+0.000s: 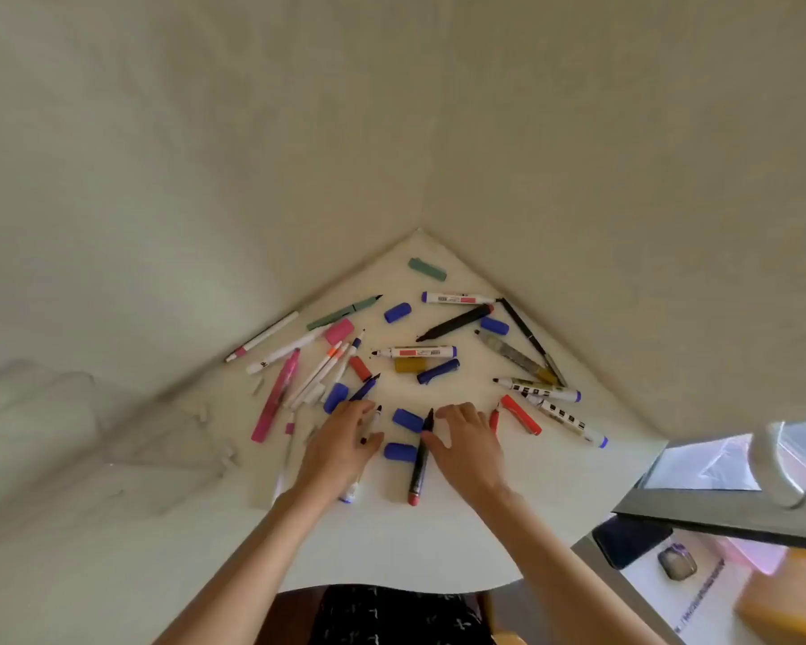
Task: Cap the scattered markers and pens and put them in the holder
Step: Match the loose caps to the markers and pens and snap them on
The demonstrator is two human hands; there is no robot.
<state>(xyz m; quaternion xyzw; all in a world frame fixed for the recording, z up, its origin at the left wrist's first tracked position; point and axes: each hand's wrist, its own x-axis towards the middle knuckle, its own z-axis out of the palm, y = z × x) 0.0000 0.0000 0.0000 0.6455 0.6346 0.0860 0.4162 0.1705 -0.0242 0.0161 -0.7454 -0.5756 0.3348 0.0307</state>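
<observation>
1. Head view: a clear holder [43,412], hard to make out, stands at the table's [392,542] left edge, well apart from both hands.
2. A pink marker [275,402] lies left of the left hand.
3. The left hand [340,439] rests palm down, its grip loose with fingers spread over an uncapped white marker [364,451]; whether it clasps it I cannot tell.
4. Two blue caps [408,420] lie between the hands.
5. An uncapped black marker [420,458] touches the right hand's thumb.
6. The right hand [468,442] lies flat, grip open, holding nothing.
7. A red pen [522,414] lies just right of it; more markers scatter toward the table's far corner.
</observation>
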